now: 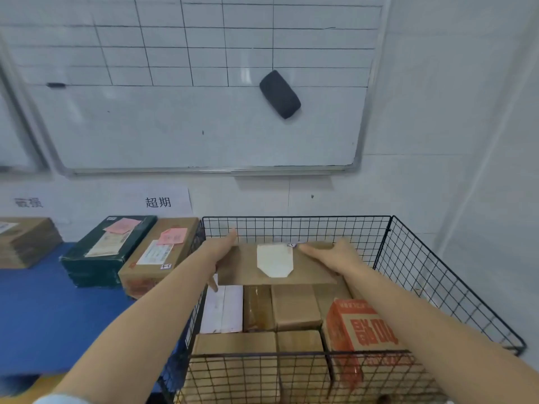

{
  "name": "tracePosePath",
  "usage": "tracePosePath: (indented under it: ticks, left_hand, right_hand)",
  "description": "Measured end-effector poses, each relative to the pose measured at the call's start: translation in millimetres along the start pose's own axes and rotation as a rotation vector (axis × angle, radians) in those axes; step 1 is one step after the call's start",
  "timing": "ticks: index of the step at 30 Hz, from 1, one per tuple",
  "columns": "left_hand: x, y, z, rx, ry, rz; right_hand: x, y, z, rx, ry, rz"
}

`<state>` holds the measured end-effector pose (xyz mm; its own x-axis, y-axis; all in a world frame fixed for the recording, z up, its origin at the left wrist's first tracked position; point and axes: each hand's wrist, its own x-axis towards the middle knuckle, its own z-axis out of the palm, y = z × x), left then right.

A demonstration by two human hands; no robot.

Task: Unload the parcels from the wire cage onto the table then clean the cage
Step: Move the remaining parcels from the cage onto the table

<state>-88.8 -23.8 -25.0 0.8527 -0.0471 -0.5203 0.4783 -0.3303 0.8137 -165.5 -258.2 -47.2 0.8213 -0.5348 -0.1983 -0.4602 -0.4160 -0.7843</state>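
At left, blue table (43, 316) bearing dark green box (108, 252) and brown cardboard box (157, 255). At right, black wire cage (437, 287) packed with brown cardboard parcels (294, 307). Over its far part, flat brown white-labelled parcel (315, 269), lifted clear; left hand (223, 250) grips left end, right hand (338, 258) clamps right end, thumb on top.

A flat brown parcel (309, 266) with white label, held level by left hand (223, 249) and right hand (335, 256) over black wire cage (431, 275) packed with cardboard boxes (294, 307); blue counter (43, 316) alongside carries more parcels (154, 255)
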Motion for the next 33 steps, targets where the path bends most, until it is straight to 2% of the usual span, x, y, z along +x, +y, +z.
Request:
tracePosePath:
  ticks: [4,9,14,18,23,27,30,33]
  left_hand:
    - [28.2,-6.8,-3.1,-0.063,0.054,0.009]
    - [52.1,-15.4,-5.1,-0.131,0.092,0.099]
    - [46.0,-22.4,-9.5,-0.064,0.023,0.161]
    - [45.1,-23.3,-12.5,-0.114,-0.037,0.180]
    - [62.7,-34.9,-22.6,-0.036,0.122,0.256]
    - [64.4,-34.2,-32.1,-0.003,0.170,0.301]
    - [38.0,-20.5,-30.5,-0.005,0.118,0.339]
    - [21.8,-10.5,-29.8,0.029,0.033,0.351]
  right_hand:
    - [-1.3,4.8,4.2,0.056,0.047,-0.002]
    - [-1.0,9.5,8.7,0.084,-0.019,0.032]
    - [-5.4,15.1,16.3,0.032,-0.095,0.019]
    - [-6.0,18.1,18.1,0.046,-0.129,0.023]
    - [-5.4,23.8,21.0,0.094,-0.109,-0.042]
    - [-7.3,22.4,16.1,0.099,-0.065,-0.122]
    - [-6.9,21.1,8.4,0.121,0.011,-0.143]
    - [-3.6,22.9,1.9,0.203,0.013,-0.098]
